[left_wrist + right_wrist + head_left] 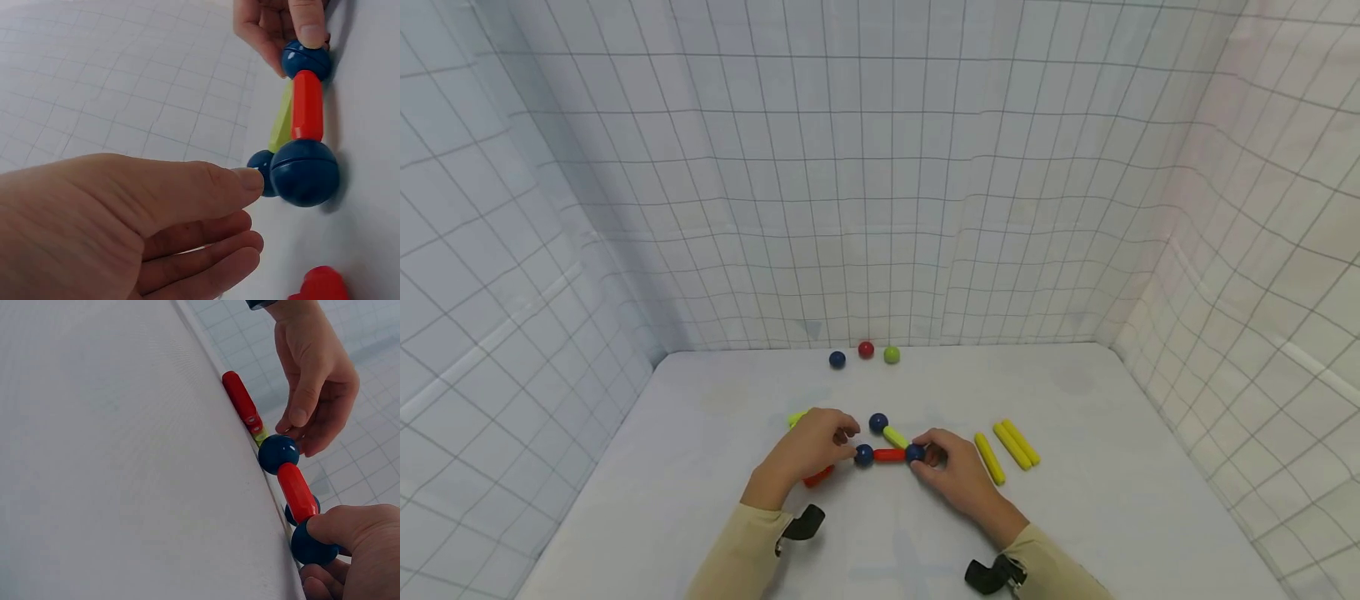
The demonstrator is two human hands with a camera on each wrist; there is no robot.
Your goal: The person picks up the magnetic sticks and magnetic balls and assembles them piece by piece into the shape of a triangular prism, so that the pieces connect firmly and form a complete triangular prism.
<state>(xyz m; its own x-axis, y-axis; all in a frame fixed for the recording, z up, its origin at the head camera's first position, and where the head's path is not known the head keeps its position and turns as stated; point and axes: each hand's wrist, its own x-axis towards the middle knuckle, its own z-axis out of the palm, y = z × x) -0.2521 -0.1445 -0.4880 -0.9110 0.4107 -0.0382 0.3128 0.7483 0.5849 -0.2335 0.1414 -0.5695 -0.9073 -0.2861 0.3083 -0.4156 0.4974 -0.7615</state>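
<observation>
A red rod (pixel 890 455) lies between two dark blue balls, a left ball (pixel 864 455) and a right ball (pixel 915 452). From the right ball a lime rod (pixel 896 437) slants back to a third blue ball (pixel 878 423). My right hand (pixel 957 472) pinches the right ball between thumb and fingers, as the right wrist view also shows. Beside the left ball is my left hand (pixel 817 446), its thumb tip (pixel 251 180) close to the ball and its fingers relaxed around nothing.
Loose red rods (pixel 818 477) and a lime rod (pixel 797 418) lie by the left hand, partly hidden. Three yellow rods (pixel 989 458) lie right of the right hand. Blue (pixel 837 360), red (pixel 866 350) and green (pixel 891 355) balls sit near the table's back edge. Gridded cloth walls (pixel 887 208) surround the table.
</observation>
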